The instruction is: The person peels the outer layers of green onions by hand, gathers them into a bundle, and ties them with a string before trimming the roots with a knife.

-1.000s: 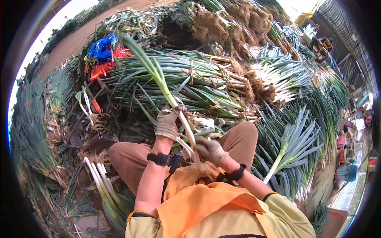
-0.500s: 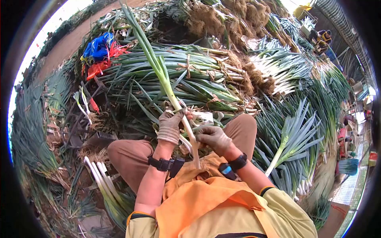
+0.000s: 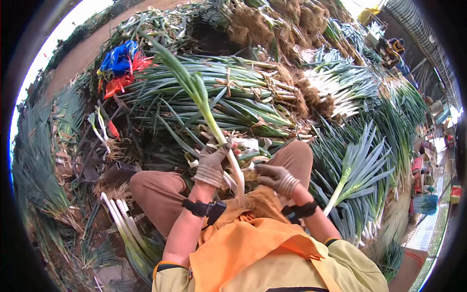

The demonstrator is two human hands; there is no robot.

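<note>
**Leek in the left hand, right hand just off to the side**

OK so, closest to the camera is the wearer's orange apron, and the leek's root end is down against it, between the knees. From there the long axis runs away and leans left, with the leaf tips way out on the far side.

Left hand is the nearer one, no contest: gloved fingers wrapped round the pale shank, partway up. Right hand sits to the right of the lower shank, fingers curled and aimed left at it, with a small gap between. So from those fingers the stalk is directly left, running across the way they point. There's a pale brownish scrap in that gap, and I honestly can't tell if the fingertips are pinching it or it's just behind them.

Not much blocks that side of the shank apart from the scrap. The right knee is just beyond the right hand, and pale leafy debris sits past both hands.

Near left there's a handful of white-shanked leeks; on the right, a single loose leek on a green pile. Further out, a tied leek bundle lies crosswise behind the held one's leaves, with red plastic and a blue bag at its left end. Beyond: rooty heaps, plus another person far right.
</note>
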